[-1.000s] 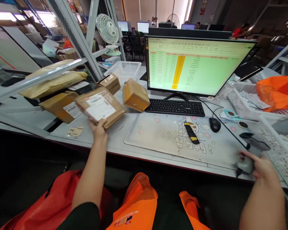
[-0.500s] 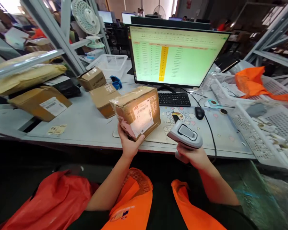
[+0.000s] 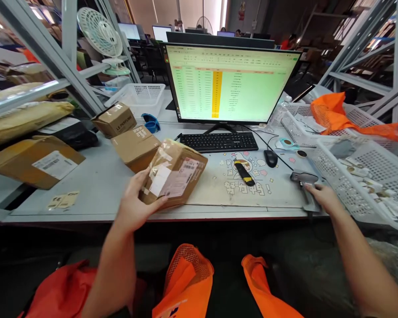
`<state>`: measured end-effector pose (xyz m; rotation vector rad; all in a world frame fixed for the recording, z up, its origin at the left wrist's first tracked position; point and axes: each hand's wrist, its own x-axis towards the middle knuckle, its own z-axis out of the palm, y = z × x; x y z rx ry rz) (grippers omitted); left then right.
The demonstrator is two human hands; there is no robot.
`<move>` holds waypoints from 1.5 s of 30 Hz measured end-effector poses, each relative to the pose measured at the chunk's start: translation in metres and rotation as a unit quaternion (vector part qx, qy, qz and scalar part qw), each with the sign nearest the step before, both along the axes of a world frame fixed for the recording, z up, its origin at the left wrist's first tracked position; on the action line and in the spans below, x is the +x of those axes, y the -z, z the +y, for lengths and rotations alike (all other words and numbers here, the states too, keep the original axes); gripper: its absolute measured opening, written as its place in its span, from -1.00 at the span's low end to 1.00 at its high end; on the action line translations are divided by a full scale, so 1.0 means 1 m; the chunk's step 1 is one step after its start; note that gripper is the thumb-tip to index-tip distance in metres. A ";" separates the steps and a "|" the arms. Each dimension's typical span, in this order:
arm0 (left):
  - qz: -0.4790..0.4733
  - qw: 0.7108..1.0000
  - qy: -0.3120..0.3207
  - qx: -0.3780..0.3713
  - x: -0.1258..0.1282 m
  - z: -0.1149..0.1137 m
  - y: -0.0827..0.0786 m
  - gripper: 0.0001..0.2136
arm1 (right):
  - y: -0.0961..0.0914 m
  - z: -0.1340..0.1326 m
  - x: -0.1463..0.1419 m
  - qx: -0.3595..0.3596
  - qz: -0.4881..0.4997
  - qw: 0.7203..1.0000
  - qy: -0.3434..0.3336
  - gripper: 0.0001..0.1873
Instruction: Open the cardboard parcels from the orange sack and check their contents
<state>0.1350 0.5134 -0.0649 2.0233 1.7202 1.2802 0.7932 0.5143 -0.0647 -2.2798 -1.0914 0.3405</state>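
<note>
In the head view, my left hand (image 3: 137, 198) grips a taped cardboard box (image 3: 175, 174) from its left side, thumb along the lower edge. The box is tilted over the desk's front part, with a shipping label on the side toward me. At the right, my right hand (image 3: 323, 198) has its fingers on the handle of a grey barcode scanner (image 3: 307, 187), which is at the desk mat's right end. Between the hands, a black and yellow utility knife (image 3: 244, 173) lies on the printed mat (image 3: 215, 192).
Behind the mat are a keyboard (image 3: 219, 141), a mouse (image 3: 270, 158) and a lit monitor (image 3: 228, 84). Two smaller boxes (image 3: 135, 145) and a labelled parcel (image 3: 36, 161) stand at left. White plastic baskets (image 3: 361, 185) line the right side.
My right hand has carried the scanner right and down to the mat's right end. The box has moved left and turned in my left hand. The bright light on its label is gone.
</note>
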 end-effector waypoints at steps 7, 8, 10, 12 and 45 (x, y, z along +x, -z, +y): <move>0.227 0.953 0.200 -0.025 -0.009 0.057 -0.053 -0.25 | -0.011 0.104 -0.127 0.027 -0.146 0.968 -0.204 -0.48; 0.236 0.945 0.226 -0.032 -0.003 0.062 -0.055 -0.27 | -0.006 0.130 -0.153 0.027 -0.147 0.959 -0.240 -0.48; 0.249 0.936 0.245 -0.035 0.007 0.062 -0.058 -0.30 | 0.004 0.175 -0.193 0.028 -0.159 0.943 -0.291 -0.44; 0.259 0.937 0.231 -0.021 0.013 0.053 -0.060 -0.32 | 0.014 0.205 -0.217 0.016 -0.173 0.935 -0.310 -0.40; 0.163 0.981 0.080 0.072 0.097 0.004 -0.015 -0.36 | -0.010 -0.032 -0.257 0.191 -0.092 0.759 -0.616 -0.50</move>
